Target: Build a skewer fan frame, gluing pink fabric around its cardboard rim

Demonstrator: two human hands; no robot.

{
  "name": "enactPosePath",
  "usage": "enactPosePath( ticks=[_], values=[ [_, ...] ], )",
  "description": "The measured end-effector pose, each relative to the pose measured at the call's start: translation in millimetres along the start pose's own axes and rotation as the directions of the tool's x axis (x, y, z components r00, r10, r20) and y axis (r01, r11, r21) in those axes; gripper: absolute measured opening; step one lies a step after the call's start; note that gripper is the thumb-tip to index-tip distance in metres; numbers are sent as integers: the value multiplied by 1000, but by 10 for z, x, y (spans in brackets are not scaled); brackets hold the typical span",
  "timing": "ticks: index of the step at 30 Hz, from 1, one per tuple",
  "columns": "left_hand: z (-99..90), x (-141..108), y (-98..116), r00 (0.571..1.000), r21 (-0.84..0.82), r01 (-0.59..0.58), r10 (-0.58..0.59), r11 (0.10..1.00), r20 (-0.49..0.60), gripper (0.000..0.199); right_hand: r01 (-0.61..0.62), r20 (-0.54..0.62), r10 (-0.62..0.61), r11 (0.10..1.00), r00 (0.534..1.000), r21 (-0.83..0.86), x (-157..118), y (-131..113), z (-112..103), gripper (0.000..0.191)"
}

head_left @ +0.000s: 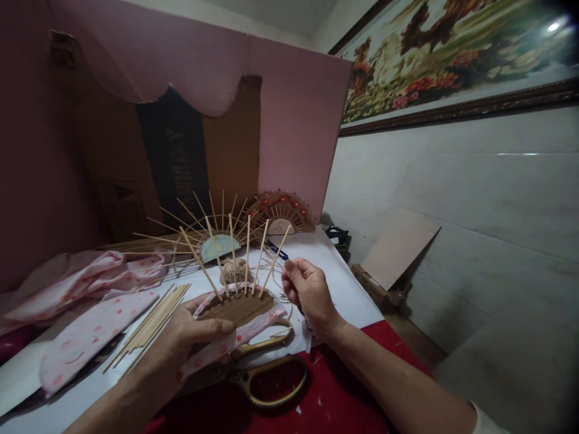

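My left hand [199, 322] grips a half-round piece of cardboard [239, 313] by its left side, thumb lying on the brown face. Pink spotted fabric wraps its edge. Several thin wooden sticks [248, 253] stand fanned out from its curved rim. Just right of the sticks, my right hand [310, 292] is closed in a pinch, and whatever its fingertips hold is too small to make out. Blue thread snips [277, 249] lie close beyond those fingertips. Behind the sticks sits a ball of twine [234, 271]. Large scissors [271, 377] with gold-coloured handles lie below the cardboard.
A bundle of loose sticks [147, 322] and spotted fabric [90, 337] lie at left. Farther back are a stick fan with a pale green base [220, 247] and a decorated fan [283, 211]. A cardboard-and-pink panel [298, 120] stands behind; red cloth [335, 386] covers the near edge.
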State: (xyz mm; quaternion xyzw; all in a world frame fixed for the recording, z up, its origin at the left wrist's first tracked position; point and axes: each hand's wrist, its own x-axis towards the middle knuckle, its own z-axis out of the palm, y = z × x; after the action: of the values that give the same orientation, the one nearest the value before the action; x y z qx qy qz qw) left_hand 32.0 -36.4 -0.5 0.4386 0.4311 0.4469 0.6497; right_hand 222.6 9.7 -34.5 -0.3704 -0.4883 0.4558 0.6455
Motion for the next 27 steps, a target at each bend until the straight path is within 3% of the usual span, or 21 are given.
enactPosePath(
  ticks=[6,11,15,24,27],
  values=[
    [-35,26,-53,999,76,-38,35,996,41,32,-97,52,92,990,994,98,-30,-9,25,23],
    [5,7,-12,999,28,-22,23,999,-24,32,-138,62,127,964,990,225,0,-4,2,23],
    [41,-2,19,999,0,1,-1,1000,-33,35,-64,28,61,994,998,87,15,-26,3,20],
    [-36,53,-30,996,13,-30,31,999,-89,29,-70,-13,69,984,998,-163,-13,60,-42,33],
    [-50,67,-27,991,17,-53,55,998,-118,27,-16,25,22,976,999,-219,-13,110,-45,14]
  ],
)
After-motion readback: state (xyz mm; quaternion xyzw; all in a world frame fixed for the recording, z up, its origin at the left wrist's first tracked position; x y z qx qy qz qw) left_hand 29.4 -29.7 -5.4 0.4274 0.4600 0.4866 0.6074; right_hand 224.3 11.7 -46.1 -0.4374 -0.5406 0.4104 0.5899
